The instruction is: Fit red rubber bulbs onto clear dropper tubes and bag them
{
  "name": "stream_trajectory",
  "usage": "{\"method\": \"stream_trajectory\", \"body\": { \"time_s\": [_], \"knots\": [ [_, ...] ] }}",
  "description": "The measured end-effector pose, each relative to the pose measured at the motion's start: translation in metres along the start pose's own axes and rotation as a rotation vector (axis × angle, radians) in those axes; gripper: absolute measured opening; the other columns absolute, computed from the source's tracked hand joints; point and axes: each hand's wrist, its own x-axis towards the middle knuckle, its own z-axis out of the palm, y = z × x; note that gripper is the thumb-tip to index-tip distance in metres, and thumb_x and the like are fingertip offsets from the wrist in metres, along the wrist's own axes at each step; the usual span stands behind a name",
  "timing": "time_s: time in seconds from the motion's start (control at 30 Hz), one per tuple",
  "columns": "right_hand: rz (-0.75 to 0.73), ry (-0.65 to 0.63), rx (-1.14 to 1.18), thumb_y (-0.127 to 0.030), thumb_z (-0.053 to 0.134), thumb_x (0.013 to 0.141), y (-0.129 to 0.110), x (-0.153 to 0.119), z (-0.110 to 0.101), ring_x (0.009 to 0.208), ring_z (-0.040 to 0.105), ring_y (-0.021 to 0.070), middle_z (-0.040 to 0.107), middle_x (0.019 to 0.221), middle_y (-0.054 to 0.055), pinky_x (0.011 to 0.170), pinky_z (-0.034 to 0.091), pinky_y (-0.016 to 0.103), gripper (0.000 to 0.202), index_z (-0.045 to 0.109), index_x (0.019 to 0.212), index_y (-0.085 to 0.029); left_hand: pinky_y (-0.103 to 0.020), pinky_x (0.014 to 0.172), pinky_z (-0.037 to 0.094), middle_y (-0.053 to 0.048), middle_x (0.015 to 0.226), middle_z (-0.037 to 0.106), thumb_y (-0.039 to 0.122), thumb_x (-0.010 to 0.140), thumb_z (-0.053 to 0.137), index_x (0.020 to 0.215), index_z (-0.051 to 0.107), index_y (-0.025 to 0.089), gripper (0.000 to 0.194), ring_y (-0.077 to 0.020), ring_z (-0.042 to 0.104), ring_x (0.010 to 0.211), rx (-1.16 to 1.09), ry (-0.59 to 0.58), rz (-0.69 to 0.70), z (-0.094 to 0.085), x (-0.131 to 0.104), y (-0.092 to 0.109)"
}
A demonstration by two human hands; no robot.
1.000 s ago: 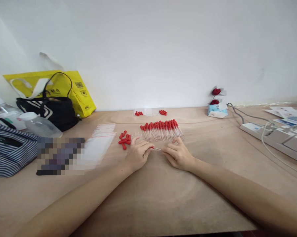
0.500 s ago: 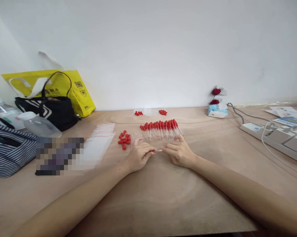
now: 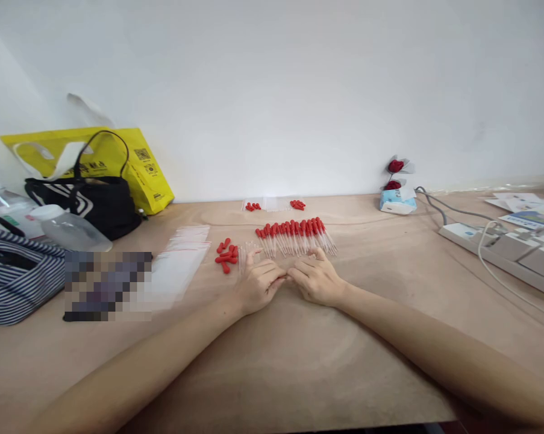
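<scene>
Above the front middle of the table, my left hand (image 3: 259, 286) and my right hand (image 3: 317, 280) meet at the fingertips, both closed. Between them they pinch a dropper: the left is on its red rubber bulb, the right on its clear tube. The fingers now cover nearly all of it. Just beyond lies a row of droppers (image 3: 294, 229) with red bulbs and clear tubes, side by side. Several loose red rubber bulbs (image 3: 226, 260) lie left of my left hand. Next to them are loose clear tubes (image 3: 241, 255), partly hidden behind that hand.
Clear zip bags (image 3: 178, 271) lie at the left, beside a blurred-out patch. Farther left stand a striped pouch (image 3: 23, 283), a plastic bottle (image 3: 73, 229), a black bag (image 3: 109, 208) and a yellow bag (image 3: 152, 181). A power strip (image 3: 488, 244) with cables is at the right.
My right hand has moved left until its fingertips meet those of my left hand. The bit of clear tube that showed between them is now covered.
</scene>
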Motion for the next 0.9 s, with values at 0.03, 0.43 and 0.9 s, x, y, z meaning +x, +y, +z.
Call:
{"method": "stream_trajectory", "body": {
  "time_s": [0.03,0.43,0.9],
  "knots": [
    [0.01,-0.013,0.005,-0.016,0.037,0.084,0.0,0.001,0.0,0.057,0.04,0.0108,0.051,0.055,-0.001,0.077,0.023,0.032,0.026,0.053,0.064,-0.016,-0.041,0.096,0.021,0.001,0.07,0.066,0.024,0.086,0.042,0.077,0.06,0.018,0.02,-0.0131,0.059,0.071,-0.001,0.004,0.004,0.0,0.0,-0.001],
    [0.254,-0.039,0.124,-0.029,0.039,0.088,0.011,-0.011,-0.002,0.069,0.045,0.0123,0.06,0.069,0.001,0.075,0.024,0.029,0.025,0.059,0.078,-0.017,-0.042,0.096,0.018,-0.001,0.093,0.067,0.038,0.078,0.056,0.1,0.058,0.022,0.027,-0.0172,0.058,0.089,0.069,0.071,-0.136,-0.013,-0.006,-0.018],
    [0.367,-0.119,0.084,-0.022,0.044,0.082,-0.002,-0.001,0.003,0.074,0.048,0.0148,0.063,0.074,0.003,0.077,0.02,0.034,0.019,0.062,0.087,-0.02,-0.044,0.095,0.019,-0.005,0.101,0.062,0.034,0.081,0.05,0.105,0.055,0.022,0.028,-0.0218,0.052,0.097,0.222,0.212,-0.268,-0.013,-0.009,-0.022]
  ]
}}
